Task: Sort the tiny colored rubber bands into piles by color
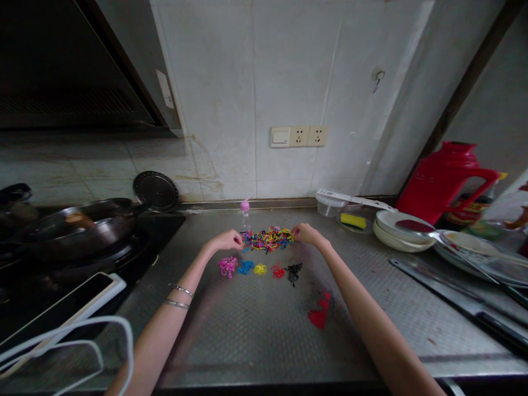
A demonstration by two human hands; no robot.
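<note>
A mixed pile of small coloured bands (268, 238) lies on the metal counter. My left hand (231, 240) is at the pile's left end, its fingers pinched together on something too small to make out. At the right end of the pile is my right hand (300, 232), fingers also closed, and what they hold is hidden. Nearer to me runs a row of small heaps: pink bands (228, 266), blue bands (246, 267), yellow bands (260, 269), red bands (278, 270) and black bands (294, 272). A clear bottle with a pink cap (245, 213) stands behind the pile.
On the left are a pan (78, 225) on the stove and a white-edged device (66, 313) with a cable. A red piece (320, 312) lies front right. Bowls (400, 234), a yellow sponge (353, 221), a knife (445, 291) and a red flask (441, 181) are at the right.
</note>
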